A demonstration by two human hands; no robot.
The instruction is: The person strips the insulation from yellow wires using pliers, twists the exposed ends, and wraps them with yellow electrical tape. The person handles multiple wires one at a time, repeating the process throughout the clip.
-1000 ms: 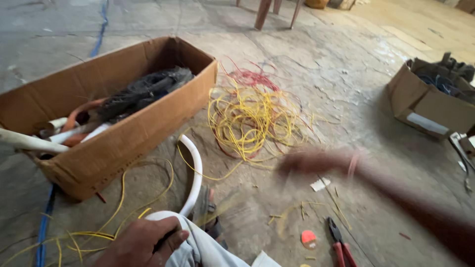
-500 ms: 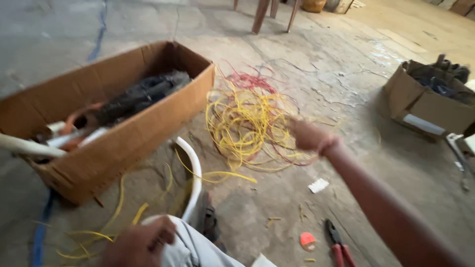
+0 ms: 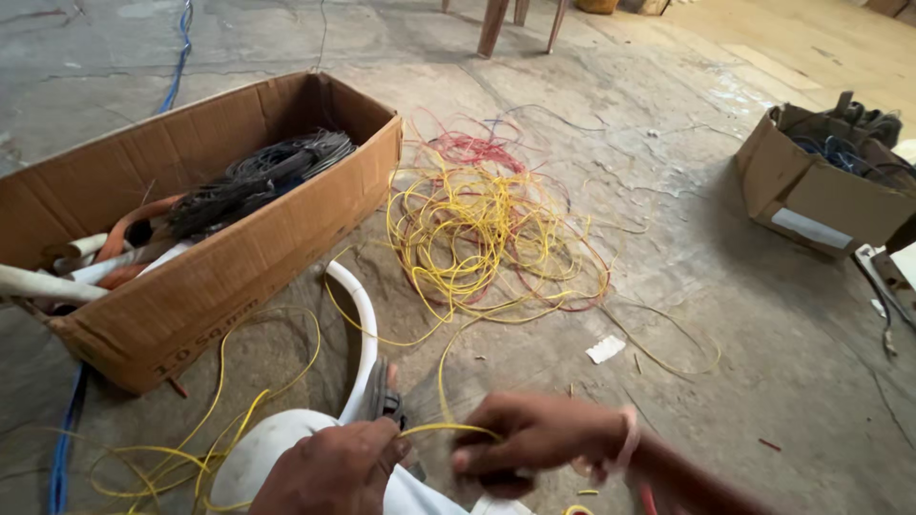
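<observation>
at the near edge of the grey concrete floor (image 3: 725,315), the left hand (image 3: 329,472) and the right hand (image 3: 534,439) meet close together over a thin yellow insulated wire (image 3: 448,429). the left hand is clenched, pinching the wire where it arches up between the two hands; the right hand, blurred, is curled around the same strand just beside it, though how firmly it grips i cannot tell. from the hands the wire runs away across the floor to a loose tangle of yellow wire coils (image 3: 477,234) lying mid-floor, mixed with a tangle of thin red wire (image 3: 477,151) at its far side. just left of the hands a curved white plastic conduit pipe (image 3: 363,334) bends along the floor, with more yellow strands looping at the near left corner. beside it stands a long open brown cardboard box (image 3: 239,277) holding a bundle of black cable (image 3: 258,176) and white and orange tube pieces. a smaller brown cardboard box (image 3: 811,191) sits well apart at the right edge, and a small white paper scrap (image 3: 605,349) lies between.
</observation>
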